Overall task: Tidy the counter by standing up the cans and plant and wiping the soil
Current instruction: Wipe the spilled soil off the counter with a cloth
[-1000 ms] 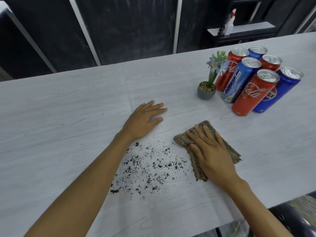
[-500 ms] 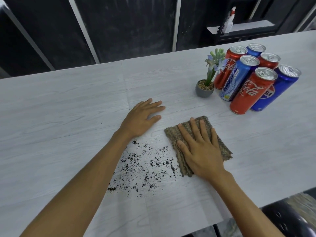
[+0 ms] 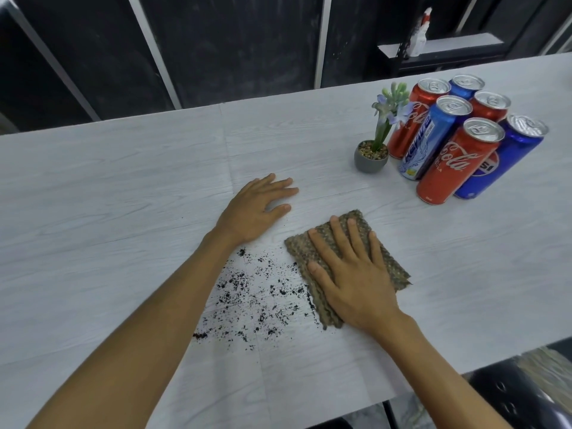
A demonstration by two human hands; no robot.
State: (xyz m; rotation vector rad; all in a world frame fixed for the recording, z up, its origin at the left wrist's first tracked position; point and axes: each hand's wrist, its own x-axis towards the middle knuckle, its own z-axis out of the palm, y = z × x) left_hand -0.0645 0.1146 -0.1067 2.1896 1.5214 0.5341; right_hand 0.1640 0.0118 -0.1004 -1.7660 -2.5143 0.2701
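Observation:
Dark soil (image 3: 257,298) lies scattered on the white counter (image 3: 123,187) between my forearms. My right hand (image 3: 349,274) presses flat, fingers straight, on a brown woven cloth (image 3: 390,267) whose left edge touches the right side of the soil patch. My left hand (image 3: 257,209) rests flat on the counter just beyond the soil. At the far right, several red and blue cans (image 3: 458,156) stand upright in a cluster. The small plant (image 3: 371,153) stands upright in its grey pot, left of the cans.
The counter's near edge runs along the bottom right, with a dark chair (image 3: 526,397) below it. A dark wall with white bars rises behind the counter. A shelf with a spray bottle (image 3: 418,35) stands at the back right.
My right hand has slid the cloth to the left, up against the soil. My left hand has stayed where it was.

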